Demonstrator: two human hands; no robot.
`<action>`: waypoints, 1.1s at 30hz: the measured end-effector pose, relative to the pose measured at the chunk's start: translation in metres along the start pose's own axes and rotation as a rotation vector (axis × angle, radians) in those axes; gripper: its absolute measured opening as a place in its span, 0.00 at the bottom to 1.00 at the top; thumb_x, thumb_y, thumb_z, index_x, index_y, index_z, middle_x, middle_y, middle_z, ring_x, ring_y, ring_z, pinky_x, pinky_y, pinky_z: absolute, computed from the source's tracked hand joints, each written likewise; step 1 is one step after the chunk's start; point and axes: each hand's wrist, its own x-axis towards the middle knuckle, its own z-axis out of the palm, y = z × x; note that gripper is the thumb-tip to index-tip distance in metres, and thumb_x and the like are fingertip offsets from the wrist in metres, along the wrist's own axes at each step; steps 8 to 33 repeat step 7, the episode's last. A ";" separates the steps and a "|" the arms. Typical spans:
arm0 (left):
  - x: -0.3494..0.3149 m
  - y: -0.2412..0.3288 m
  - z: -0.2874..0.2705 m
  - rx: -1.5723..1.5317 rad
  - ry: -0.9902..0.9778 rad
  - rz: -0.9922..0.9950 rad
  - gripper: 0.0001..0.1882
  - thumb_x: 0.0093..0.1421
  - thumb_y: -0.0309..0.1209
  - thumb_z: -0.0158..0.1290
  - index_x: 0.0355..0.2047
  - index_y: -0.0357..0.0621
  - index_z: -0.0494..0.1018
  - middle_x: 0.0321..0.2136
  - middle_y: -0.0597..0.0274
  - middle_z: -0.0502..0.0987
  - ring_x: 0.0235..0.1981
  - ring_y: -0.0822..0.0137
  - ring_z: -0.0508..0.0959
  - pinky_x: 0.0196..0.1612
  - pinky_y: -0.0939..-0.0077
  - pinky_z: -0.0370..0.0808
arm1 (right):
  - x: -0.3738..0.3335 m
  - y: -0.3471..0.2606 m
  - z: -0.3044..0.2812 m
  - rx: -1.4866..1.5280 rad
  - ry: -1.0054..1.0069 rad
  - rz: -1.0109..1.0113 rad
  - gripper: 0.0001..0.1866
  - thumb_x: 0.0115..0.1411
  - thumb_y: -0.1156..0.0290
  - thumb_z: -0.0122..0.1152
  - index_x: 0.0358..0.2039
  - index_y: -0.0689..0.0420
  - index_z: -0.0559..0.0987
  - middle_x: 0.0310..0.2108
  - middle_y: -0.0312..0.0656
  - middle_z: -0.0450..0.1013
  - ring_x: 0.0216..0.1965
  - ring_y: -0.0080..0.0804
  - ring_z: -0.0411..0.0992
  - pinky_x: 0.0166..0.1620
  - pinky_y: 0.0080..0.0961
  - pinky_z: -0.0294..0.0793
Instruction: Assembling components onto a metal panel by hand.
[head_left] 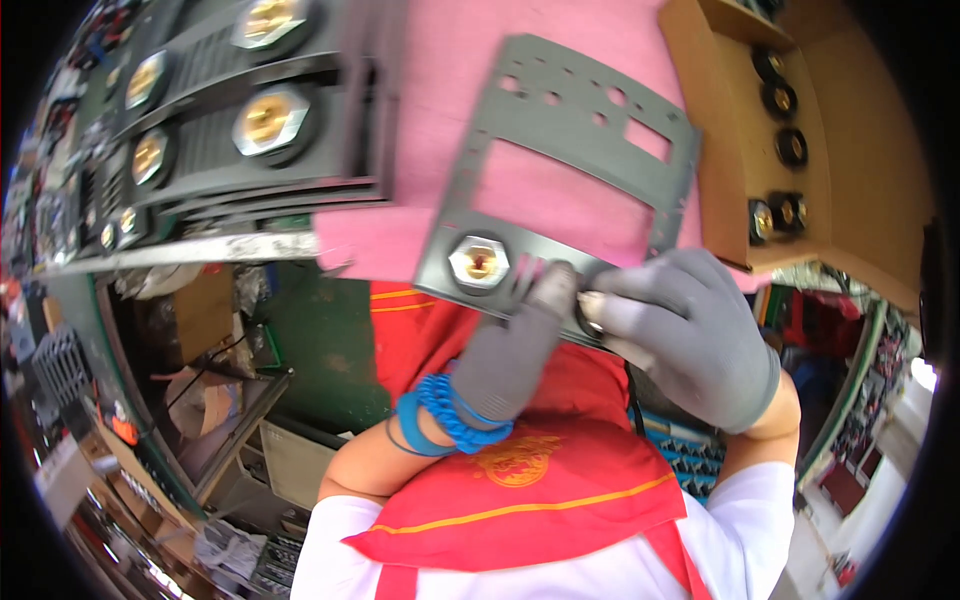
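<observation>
A grey metal plate (560,80) with cutouts and small holes lies on the pink work surface and reaches over its near edge. One round fitting (478,263), with a silver hex nut and brass centre, sits at the plate's near left corner. My gloved left hand (515,350) grips the plate's near edge, its fingertips on top beside a few slots. At the near right corner my gloved right hand (690,335) is closed, its fingertips pinching a partly hidden fitting (590,308) with a dark round rim. My fingers cover most of that fitting.
At the left, a stack of similar dark plates (210,160) carries several brass-centred fittings. An open cardboard box (730,150) on the right holds several round black fittings. The pink work surface (440,90) ends close to my red apron (540,520). Shelves with clutter stand below left.
</observation>
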 end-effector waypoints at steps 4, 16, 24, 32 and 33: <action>0.023 0.032 -0.023 -0.637 -0.007 -0.197 0.13 0.64 0.30 0.52 0.48 0.38 0.71 0.37 0.57 0.75 0.41 0.62 0.75 0.48 0.67 0.71 | -0.013 0.004 0.004 0.172 0.222 -0.172 0.19 0.59 0.62 0.60 0.50 0.54 0.74 0.44 0.48 0.72 0.40 0.43 0.71 0.41 0.37 0.71; 0.040 0.056 -0.050 -0.932 0.091 -0.296 0.14 0.65 0.38 0.52 0.42 0.40 0.72 0.34 0.60 0.73 0.37 0.66 0.72 0.44 0.69 0.70 | -0.009 -0.025 -0.014 0.012 0.311 -0.042 0.43 0.54 0.37 0.60 0.62 0.52 0.65 0.62 0.64 0.57 0.56 0.59 0.68 0.56 0.46 0.68; 0.040 0.056 -0.050 -0.932 0.091 -0.296 0.14 0.65 0.38 0.52 0.42 0.40 0.72 0.34 0.60 0.73 0.37 0.66 0.72 0.44 0.69 0.70 | -0.009 -0.025 -0.014 0.012 0.311 -0.042 0.43 0.54 0.37 0.60 0.62 0.52 0.65 0.62 0.64 0.57 0.56 0.59 0.68 0.56 0.46 0.68; 0.040 0.056 -0.050 -0.932 0.091 -0.296 0.14 0.65 0.38 0.52 0.42 0.40 0.72 0.34 0.60 0.73 0.37 0.66 0.72 0.44 0.69 0.70 | -0.009 -0.025 -0.014 0.012 0.311 -0.042 0.43 0.54 0.37 0.60 0.62 0.52 0.65 0.62 0.64 0.57 0.56 0.59 0.68 0.56 0.46 0.68; 0.040 0.056 -0.050 -0.932 0.091 -0.296 0.14 0.65 0.38 0.52 0.42 0.40 0.72 0.34 0.60 0.73 0.37 0.66 0.72 0.44 0.69 0.70 | -0.009 -0.025 -0.014 0.012 0.311 -0.042 0.43 0.54 0.37 0.60 0.62 0.52 0.65 0.62 0.64 0.57 0.56 0.59 0.68 0.56 0.46 0.68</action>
